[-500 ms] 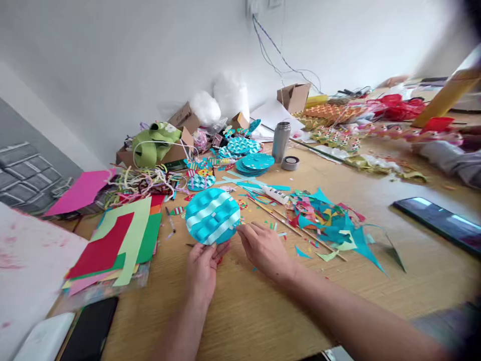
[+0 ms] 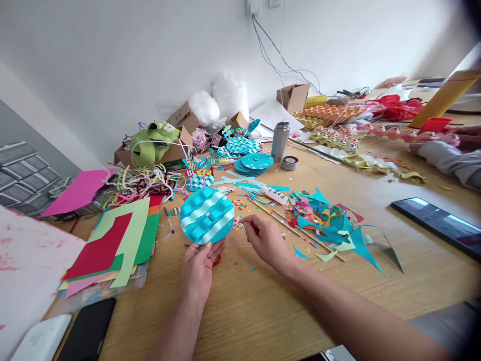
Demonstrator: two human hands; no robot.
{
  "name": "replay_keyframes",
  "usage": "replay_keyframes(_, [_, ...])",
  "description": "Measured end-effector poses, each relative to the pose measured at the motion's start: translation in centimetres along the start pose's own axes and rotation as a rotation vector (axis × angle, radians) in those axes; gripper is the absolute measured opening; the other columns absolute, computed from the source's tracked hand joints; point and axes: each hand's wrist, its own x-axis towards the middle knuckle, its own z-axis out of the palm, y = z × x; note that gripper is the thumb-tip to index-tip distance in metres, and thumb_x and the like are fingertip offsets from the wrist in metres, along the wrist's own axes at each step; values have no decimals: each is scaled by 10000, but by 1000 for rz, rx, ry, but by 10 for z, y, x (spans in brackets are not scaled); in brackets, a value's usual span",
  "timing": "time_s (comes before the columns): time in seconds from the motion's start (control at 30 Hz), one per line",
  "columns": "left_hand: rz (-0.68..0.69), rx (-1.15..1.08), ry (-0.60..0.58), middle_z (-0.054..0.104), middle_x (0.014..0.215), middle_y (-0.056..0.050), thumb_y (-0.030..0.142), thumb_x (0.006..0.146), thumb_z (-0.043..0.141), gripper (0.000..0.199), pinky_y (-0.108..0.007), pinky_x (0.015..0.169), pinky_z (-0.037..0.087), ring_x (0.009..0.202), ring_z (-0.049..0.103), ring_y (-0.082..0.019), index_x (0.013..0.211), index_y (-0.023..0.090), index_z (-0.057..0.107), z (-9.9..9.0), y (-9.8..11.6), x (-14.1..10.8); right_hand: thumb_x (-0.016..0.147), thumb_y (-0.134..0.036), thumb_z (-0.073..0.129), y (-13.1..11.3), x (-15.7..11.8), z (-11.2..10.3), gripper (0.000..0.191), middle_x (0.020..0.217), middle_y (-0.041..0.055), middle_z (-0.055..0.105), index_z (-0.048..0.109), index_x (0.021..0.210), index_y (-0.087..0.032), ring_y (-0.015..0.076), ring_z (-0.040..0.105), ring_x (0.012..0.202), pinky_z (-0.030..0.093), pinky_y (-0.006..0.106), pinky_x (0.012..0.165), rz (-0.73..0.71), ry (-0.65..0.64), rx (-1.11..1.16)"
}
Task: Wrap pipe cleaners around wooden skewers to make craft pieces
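Observation:
A round blue disc (image 2: 207, 216) with wavy light stripes is tilted up above the table, its lower edge in my left hand (image 2: 200, 265). The thumb lies on the disc's front edge and the fingers go behind it. Just right of the disc, apart from it, my right hand (image 2: 265, 244) hangs with thumb and forefinger close together; whether anything is between them is too small to tell. Beneath it lie small dotted paper pieces (image 2: 239, 204). Red scissor handles (image 2: 217, 260) show partly behind my left hand.
Coloured paper sheets (image 2: 98, 245) lie left; paper scraps (image 2: 326, 220), sticks (image 2: 285, 224) and a glue tube (image 2: 274, 194) right. Behind stand blue discs (image 2: 252, 164) and a metal bottle (image 2: 280, 143). A phone (image 2: 438, 225) and another person's sleeve (image 2: 451, 159) are at right.
My right hand has come away from the disc's right edge, leaving a gap. The disc and my left hand have shifted slightly left. More of the other person's hands shows at the right.

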Motion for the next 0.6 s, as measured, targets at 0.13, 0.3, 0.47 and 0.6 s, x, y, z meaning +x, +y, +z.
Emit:
replay_keyframes(0.13, [11, -7, 17, 747, 843, -103, 155, 594, 754, 260, -458, 885, 495, 848, 701, -280, 825, 128, 636, -2, 2, 2, 847, -286, 429, 10, 9, -23, 232, 525, -15, 573, 618, 864, -152, 128, 531, 458, 380, 213, 462, 184, 5, 165])
replay_keyframes(0.3, [11, -5, 19, 746, 819, -109, 168, 593, 760, 237, -463, 896, 492, 836, 703, -285, 788, 120, 634, -4, 2, 2, 760, -270, 469, 43, 6, -59, 211, 477, -30, 556, 618, 853, -153, 135, 515, 422, 365, 218, 428, 330, 65, 60])
replay_keyframes(0.47, [21, 12, 8, 747, 825, -84, 175, 622, 742, 215, -465, 910, 489, 829, 705, -270, 813, 142, 650, -2, 3, 0, 741, -234, 449, 71, -1, -92, 216, 478, -1, 595, 647, 775, -155, 157, 555, 443, 369, 234, 451, 484, 65, -227])
replay_keyframes(0.6, [10, 9, 9, 746, 826, -86, 171, 602, 753, 266, -465, 910, 487, 842, 703, -275, 845, 134, 649, -1, 3, 1, 752, -238, 443, 84, -3, -106, 324, 515, 20, 633, 689, 927, -118, 177, 594, 508, 366, 240, 478, 488, 44, -408])
